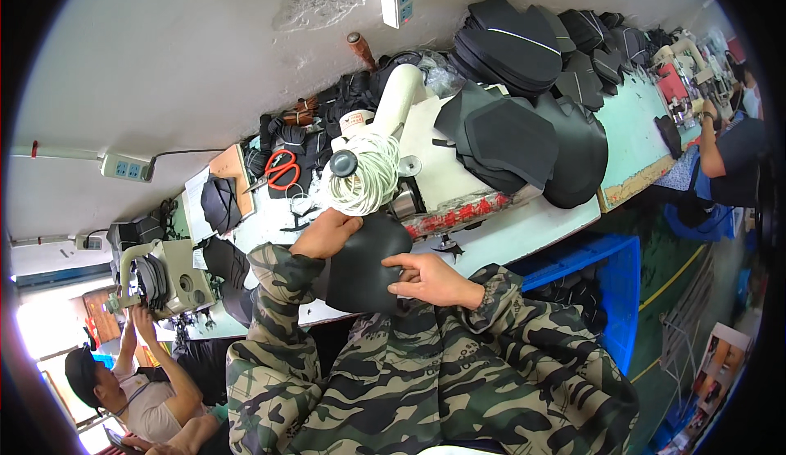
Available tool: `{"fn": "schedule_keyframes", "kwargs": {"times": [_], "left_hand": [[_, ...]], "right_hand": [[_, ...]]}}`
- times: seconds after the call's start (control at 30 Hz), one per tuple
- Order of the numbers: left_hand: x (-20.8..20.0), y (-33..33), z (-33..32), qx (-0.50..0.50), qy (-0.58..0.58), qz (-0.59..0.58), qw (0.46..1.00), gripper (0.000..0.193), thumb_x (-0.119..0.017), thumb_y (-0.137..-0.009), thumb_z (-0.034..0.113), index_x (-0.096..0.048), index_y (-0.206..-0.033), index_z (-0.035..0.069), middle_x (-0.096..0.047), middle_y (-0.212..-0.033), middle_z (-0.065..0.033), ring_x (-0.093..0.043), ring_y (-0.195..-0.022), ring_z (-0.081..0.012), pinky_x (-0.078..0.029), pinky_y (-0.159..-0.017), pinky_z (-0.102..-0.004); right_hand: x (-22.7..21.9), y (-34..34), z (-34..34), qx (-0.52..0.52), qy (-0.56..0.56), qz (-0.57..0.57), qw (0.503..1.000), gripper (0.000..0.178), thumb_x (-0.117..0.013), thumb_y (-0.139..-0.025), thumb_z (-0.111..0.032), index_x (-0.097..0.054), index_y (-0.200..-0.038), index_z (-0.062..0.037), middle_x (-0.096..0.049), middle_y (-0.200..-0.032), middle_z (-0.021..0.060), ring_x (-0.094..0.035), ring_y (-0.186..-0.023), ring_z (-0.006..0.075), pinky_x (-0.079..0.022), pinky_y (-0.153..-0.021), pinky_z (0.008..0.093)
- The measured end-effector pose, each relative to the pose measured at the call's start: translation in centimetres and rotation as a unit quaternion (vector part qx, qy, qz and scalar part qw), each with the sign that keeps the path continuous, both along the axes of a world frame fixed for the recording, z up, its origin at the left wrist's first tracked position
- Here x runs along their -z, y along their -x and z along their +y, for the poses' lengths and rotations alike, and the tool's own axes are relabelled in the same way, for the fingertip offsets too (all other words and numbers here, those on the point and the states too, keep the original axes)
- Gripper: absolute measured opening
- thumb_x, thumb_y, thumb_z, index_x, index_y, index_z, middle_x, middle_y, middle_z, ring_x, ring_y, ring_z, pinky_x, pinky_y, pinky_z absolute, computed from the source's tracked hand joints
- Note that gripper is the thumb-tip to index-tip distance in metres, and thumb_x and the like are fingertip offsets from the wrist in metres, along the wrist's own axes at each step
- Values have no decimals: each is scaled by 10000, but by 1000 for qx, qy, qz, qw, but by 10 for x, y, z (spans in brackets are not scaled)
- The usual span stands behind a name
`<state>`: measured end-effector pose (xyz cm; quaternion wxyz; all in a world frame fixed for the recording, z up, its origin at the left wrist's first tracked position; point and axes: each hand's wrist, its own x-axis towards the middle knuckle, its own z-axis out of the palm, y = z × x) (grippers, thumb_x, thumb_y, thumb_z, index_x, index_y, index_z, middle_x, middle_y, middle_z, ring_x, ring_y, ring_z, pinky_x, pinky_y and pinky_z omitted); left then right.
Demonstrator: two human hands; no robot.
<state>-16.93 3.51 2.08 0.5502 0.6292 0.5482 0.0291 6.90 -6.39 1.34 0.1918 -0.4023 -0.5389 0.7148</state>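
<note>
A smooth black sheet piece [360, 268] with rounded edges, like leather or similar material, is held in front of my body at the table's near edge. My left hand [327, 234] is closed at its upper left edge, the fingertips partly hidden. On its right side, my right hand [435, 280] grips it, with the index finger lying over its face. Just beyond the piece stands a cream machine [396, 103] carrying a coil of white cord [370, 175] with a black knob. A red-patterned strip [458, 214] runs along the machine's front edge.
Cut black pieces [512, 140] are stacked right of the machine. Red-handled scissors [282, 168] lie to the left. A blue crate [620, 291] stands by my right side, below the table. One person [155, 402] works at far left, another [733, 156] at far right.
</note>
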Motion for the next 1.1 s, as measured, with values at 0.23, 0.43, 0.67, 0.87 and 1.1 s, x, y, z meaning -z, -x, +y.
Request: {"fn": "schedule_keyframes", "kwargs": {"times": [0.23, 0.43, 0.67, 0.87, 1.1], "left_hand": [[14, -28, 4, 108, -292, 16, 950, 214, -543, -977, 207, -642, -1001, 19, -612, -778, -65, -599, -675, -165, -497, -649, -312], [55, 38, -11, -17, -320, 253, 913, 220, -584, -916, 211, -599, -1072, 56, -654, -728, -230, -666, -729, -413, -511, -637, -511], [104, 83, -79, 106, -252, 357, 893, 332, -764, -790, 281, -614, -1029, 106, -662, -943, -150, -681, -806, -355, -540, -657, -451], [100, 73, -84, 145, -482, 319, 803, 256, -762, -767, 197, -601, -942, 100, -656, -898, -110, -654, -743, -348, -527, -656, -455], [6, 66, -40, -40, 142, -126, 981, 124, -674, -891, 107, -624, -855, 0, -468, -677, 26, -421, -664, -55, -383, -608, -275]], "right_hand": [[-9, -29, -14, 168, -74, -76, 980, 564, -693, -849, -79, -490, -1368, 8, -691, -876, 145, -669, -753, 170, -531, -712, 307], [-63, -86, 28, 373, -309, -202, 851, 426, -639, -817, 65, -618, -1236, -7, -662, -869, 96, -626, -745, 194, -507, -695, 312], [-53, -119, 76, 280, -543, -395, 686, 235, -671, -690, 18, -704, -898, -87, -639, -890, 46, -596, -829, 269, -483, -697, 385], [-6, -31, 54, 171, -434, -314, 827, 280, -724, -788, -233, -671, -1011, -72, -615, -842, 87, -626, -761, 286, -497, -647, 421], [-31, -33, 57, -252, -288, -108, 917, 124, -692, -797, -156, -676, -789, -33, -669, -668, 102, -667, -649, 268, -524, -613, 373]]}}
